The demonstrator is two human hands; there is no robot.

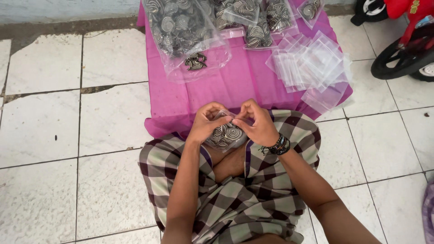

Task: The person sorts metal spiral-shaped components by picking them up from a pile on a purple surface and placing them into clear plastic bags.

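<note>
A tiled floor (54, 135) is being sat on, and a pink cloth (226, 90) is lying spread over it. A large bag (185, 27) of swirl discs is resting at the cloth's far edge, empty bags (312, 63) at its right edge. At the near edge, over a checked lap (244, 199), a small bag (224, 134) of discs is being pinched at its top by the left hand (205, 123) and right hand (257, 123), fingers curled closed.

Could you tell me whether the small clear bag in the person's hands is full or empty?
Full: striped round pieces fill the small clear bag, held between the left hand and right hand.
</note>
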